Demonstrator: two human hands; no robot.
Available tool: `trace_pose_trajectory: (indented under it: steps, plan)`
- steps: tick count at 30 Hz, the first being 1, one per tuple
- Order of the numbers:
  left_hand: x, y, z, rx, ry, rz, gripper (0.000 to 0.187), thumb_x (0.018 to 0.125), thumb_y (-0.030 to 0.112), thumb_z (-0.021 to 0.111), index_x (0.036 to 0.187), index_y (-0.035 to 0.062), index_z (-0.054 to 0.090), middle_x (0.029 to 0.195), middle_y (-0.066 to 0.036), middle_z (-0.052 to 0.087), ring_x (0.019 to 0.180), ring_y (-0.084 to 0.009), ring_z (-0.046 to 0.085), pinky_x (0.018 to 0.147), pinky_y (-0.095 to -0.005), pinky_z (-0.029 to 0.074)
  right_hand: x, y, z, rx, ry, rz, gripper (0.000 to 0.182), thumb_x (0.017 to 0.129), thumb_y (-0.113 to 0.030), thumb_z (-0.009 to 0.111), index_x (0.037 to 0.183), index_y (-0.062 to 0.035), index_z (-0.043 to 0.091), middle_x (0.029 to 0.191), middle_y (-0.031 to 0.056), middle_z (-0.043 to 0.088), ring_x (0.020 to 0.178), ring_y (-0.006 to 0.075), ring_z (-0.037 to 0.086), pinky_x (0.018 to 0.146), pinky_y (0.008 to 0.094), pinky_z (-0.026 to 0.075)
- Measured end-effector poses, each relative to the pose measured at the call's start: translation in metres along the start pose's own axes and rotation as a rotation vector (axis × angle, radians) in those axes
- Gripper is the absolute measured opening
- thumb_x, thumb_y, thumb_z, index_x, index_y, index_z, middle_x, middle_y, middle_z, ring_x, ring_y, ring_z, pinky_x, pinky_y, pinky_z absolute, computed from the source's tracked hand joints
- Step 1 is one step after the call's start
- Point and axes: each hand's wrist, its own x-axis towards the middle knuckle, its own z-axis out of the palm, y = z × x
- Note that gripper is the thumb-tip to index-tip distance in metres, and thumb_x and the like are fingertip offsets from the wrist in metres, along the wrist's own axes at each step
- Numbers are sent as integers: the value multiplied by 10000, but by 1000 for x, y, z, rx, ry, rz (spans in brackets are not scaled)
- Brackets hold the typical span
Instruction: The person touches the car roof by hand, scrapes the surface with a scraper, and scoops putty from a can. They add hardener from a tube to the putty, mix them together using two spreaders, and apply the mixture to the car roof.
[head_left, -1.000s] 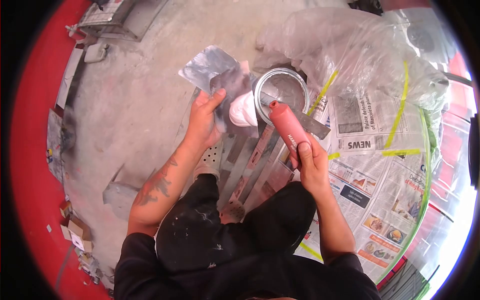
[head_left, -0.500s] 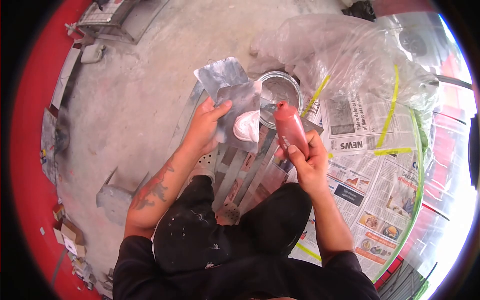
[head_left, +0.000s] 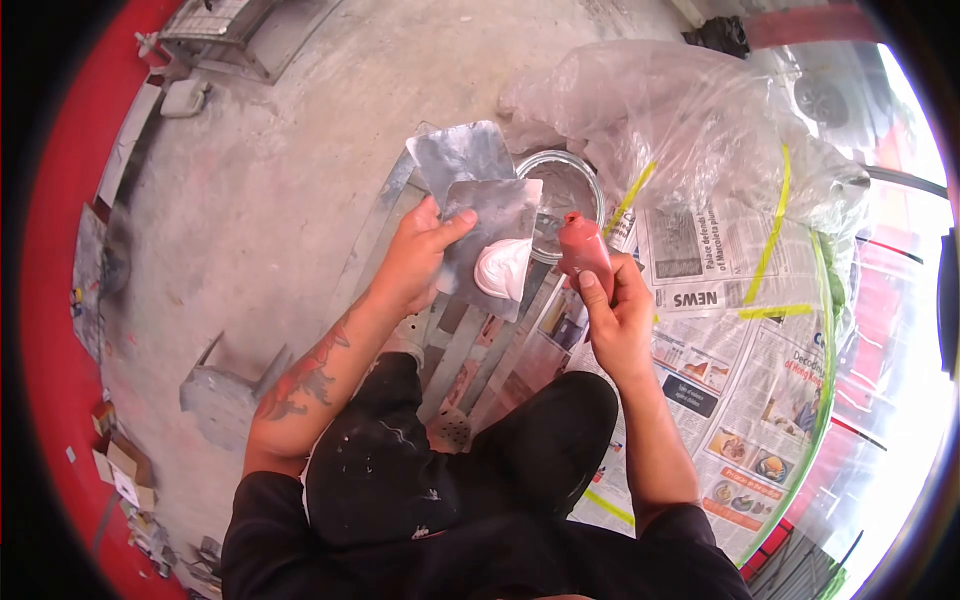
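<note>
Right hand [head_left: 622, 322], 1 o'clock: fingers wrapped round red tube [head_left: 590, 255], mouth uncapped. Left hand [head_left: 418, 255], 12 o'clock: thumb and fingers pinch near plate [head_left: 490, 212], pale paste [head_left: 502, 268] on it; far plate [head_left: 460, 155] behind. Open tin [head_left: 598, 195] beyond, 12. Risks: tilted plate sheds paste; hard squeeze over-dispenses. Count: 2 plates, 1 paste blob, 1 tube, 1 tin.

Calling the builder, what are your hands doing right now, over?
Left hand: gripping metal plates, pale paste on one. Right hand: holding red tube, open tip up. Open can just behind both.
</note>
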Motion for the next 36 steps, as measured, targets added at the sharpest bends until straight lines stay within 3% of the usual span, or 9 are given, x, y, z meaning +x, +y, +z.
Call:
trace_pose_trajectory:
  steps: [2, 4, 5, 8, 10, 13, 15, 26, 36]
  plan:
    - [1, -1, 0, 1, 0, 0, 427, 922, 80, 572, 1315, -10, 431, 1256, -104, 557, 1145, -182, 534, 1001, -337, 396, 1, -3, -2, -122, -28, 77, 178, 967, -134, 543, 1040, 23, 581, 805, 44, 646, 684, 90, 565, 631, 246, 464]
    - [1, -1, 0, 2, 1, -1, 422, 921, 77, 570, 1311, -11, 434, 1257, -105, 557, 1146, -180, 533, 1003, -336, 393, 4, -4, 4, 207, 44, 13, 189, 960, -132, 548, 1082, 7, 584, 802, 70, 651, 668, 128, 582, 627, 281, 469]
    - [1, -1, 2, 13, 10, 5, 414, 922, 74, 570, 1305, -10, 438, 1255, -106, 558, 1144, -178, 534, 1001, -336, 394, 6, -9, 4, 205, 44, 13, 189, 960, -132, 548, 1082, 7, 584, 802, 70, 651, 668, 128, 582, 627, 281, 469]
    - [-2, 3, 9, -4, 6, -3, 399, 921, 68, 568, 1294, -10, 445, 1249, -107, 561, 1141, -174, 535, 999, -335, 396, 11, -19, 1, -113, -6, 56, 222, 948, -143, 564, 1128, -14, 583, 823, 119, 663, 677, 192, 621, 631, 320, 481]
    - [-2, 3, 11, -32, -7, -18, 393, 921, 65, 567, 1288, -10, 449, 1245, -107, 563, 1139, -173, 537, 998, -333, 396, 13, -9, 1, -328, -2, -49, 252, 935, -159, 583, 1154, -35, 587, 830, 163, 656, 693, 259, 644, 634, 342, 489]
    - [0, -1, 9, -31, -40, 1, 382, 921, 63, 569, 1278, -16, 458, 1241, -104, 565, 1137, -170, 538, 1000, -329, 396, 17, -1, 5, -321, 38, -147, 228, 927, -166, 595, 1112, -33, 602, 821, 171, 652, 706, 306, 649, 627, 364, 491]
    - [2, -3, 7, 60, -82, 9, 476, 933, 113, 571, 1347, -6, 367, 1266, -111, 534, 1146, -184, 536, 980, -332, 426, 17, -1, 6, -340, 55, -151, 208, 924, -161, 599, 1089, -35, 609, 800, 167, 646, 692, 310, 645, 617, 366, 488]
    - [0, -2, 11, 39, -91, 28, 451, 937, 108, 565, 1334, -15, 389, 1266, -114, 534, 1143, -182, 538, 987, -333, 421, 19, 3, 9, -422, 99, -228, 123, 905, -151, 620, 968, -46, 637, 729, 160, 619, 632, 339, 611, 556, 383, 463]
    - [1, -3, 10, 39, -68, 31, 454, 940, 101, 556, 1341, -17, 380, 1271, -116, 531, 1154, -187, 535, 985, -343, 430, 21, -3, 10, -443, 130, -266, 110, 889, -152, 644, 937, -54, 657, 707, 138, 607, 599, 308, 596, 535, 361, 451]
